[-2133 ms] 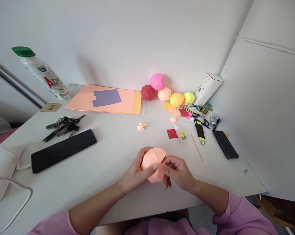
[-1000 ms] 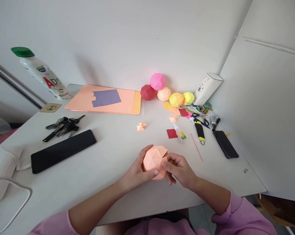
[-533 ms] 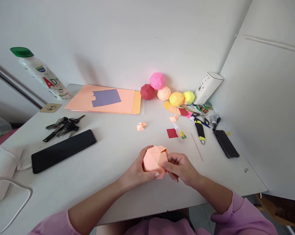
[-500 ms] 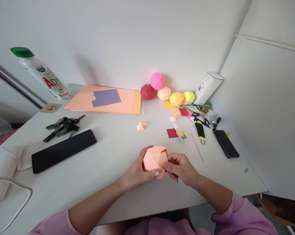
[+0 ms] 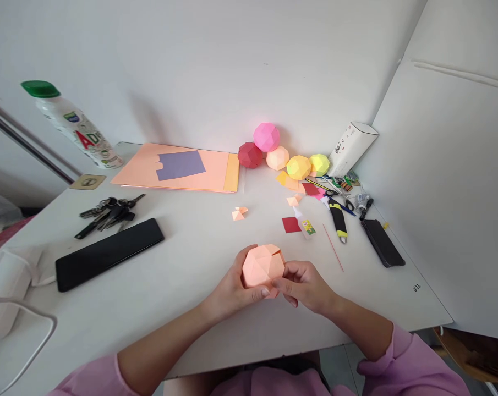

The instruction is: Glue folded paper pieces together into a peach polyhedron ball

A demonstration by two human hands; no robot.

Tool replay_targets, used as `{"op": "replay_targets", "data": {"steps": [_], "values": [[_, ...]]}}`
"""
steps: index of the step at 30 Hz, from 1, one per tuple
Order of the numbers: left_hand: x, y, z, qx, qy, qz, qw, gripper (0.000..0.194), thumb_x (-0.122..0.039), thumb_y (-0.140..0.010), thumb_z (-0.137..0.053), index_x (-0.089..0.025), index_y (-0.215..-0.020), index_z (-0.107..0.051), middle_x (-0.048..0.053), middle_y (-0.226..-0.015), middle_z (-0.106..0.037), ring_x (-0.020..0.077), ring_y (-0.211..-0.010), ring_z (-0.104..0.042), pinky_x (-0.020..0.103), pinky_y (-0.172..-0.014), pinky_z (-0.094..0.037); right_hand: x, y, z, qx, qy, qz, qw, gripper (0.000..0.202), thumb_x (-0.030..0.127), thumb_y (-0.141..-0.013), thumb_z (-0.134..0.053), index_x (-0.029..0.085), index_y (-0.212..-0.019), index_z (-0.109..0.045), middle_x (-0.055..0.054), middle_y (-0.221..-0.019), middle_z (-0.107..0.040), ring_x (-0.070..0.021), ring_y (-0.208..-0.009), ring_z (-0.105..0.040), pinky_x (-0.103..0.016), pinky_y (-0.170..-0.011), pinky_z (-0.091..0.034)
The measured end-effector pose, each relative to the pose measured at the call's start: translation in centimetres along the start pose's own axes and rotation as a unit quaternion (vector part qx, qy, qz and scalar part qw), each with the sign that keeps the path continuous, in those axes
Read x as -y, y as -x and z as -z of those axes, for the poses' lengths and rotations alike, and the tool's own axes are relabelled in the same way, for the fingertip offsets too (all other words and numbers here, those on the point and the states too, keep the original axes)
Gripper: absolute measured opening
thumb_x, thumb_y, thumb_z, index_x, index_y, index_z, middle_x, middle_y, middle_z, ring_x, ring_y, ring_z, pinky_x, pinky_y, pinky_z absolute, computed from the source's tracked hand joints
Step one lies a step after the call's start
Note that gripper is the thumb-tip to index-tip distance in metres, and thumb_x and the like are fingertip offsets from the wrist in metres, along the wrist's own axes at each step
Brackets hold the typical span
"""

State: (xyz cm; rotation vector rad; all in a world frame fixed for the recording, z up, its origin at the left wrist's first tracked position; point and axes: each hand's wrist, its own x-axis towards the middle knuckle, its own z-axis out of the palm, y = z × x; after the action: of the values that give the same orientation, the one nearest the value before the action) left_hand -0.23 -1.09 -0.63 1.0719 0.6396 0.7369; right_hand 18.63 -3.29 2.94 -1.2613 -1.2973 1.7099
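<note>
– Where do we have the peach paper ball [image 5: 262, 268]?

– Between our two hands, above the near part of the bench [image 5: 215, 236]. Our left hand [image 5: 234, 287] is clamped around its left side, thumb along the near face and fingers wrapped over the far edge.

– And our right hand [image 5: 308, 286]?

– Its thumb and forefinger pinch the ball's right edge (the fingertips behind the paper are hidden from us). Just above that pinch, a narrow slit [image 5: 277, 253] stands open between two facets.

– What do we see beyond our fingers?

– Ahead of the left ones sits a small folded peach piece [image 5: 239, 213]. Ahead of the right ones lie a red paper square [image 5: 291, 225] and, just beside it, a glue bottle [image 5: 307, 226] on its side. Farther off, by the wall, we count five faceted balls: pink [image 5: 266, 137] above dark red [image 5: 250, 155] and pale peach [image 5: 277, 158], then orange-yellow [image 5: 299, 168] and bright yellow [image 5: 319, 164].

– And to either side of us?

– Right of our right fingers, a thin red strip [image 5: 333, 247], then a black-and-yellow cutter [image 5: 337, 219]. Well left of our left fingers, a black phone [image 5: 110, 254], with keys [image 5: 110, 213] beyond it.
</note>
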Motion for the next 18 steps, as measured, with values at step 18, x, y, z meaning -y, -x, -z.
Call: {"op": "replay_targets", "data": {"steps": [18], "values": [[0.34,0.21,0.12,-0.01,-0.002,0.003,1.0,0.088,-0.041,-0.074,-0.072,-0.023,-0.141,-0.017,0.017,-0.139,-0.044,0.0318,-0.125,-0.047,0.046,-0.098,-0.045,-0.39,-0.07,0.25,-0.007,-0.012,-0.006,1.0,0.03,0.042,-0.073,-0.073,0.013,-0.073,-0.061,0.004,-0.057,-0.055,-0.0045,-0.04,-0.041,-0.02,-0.038,-0.033]]}}
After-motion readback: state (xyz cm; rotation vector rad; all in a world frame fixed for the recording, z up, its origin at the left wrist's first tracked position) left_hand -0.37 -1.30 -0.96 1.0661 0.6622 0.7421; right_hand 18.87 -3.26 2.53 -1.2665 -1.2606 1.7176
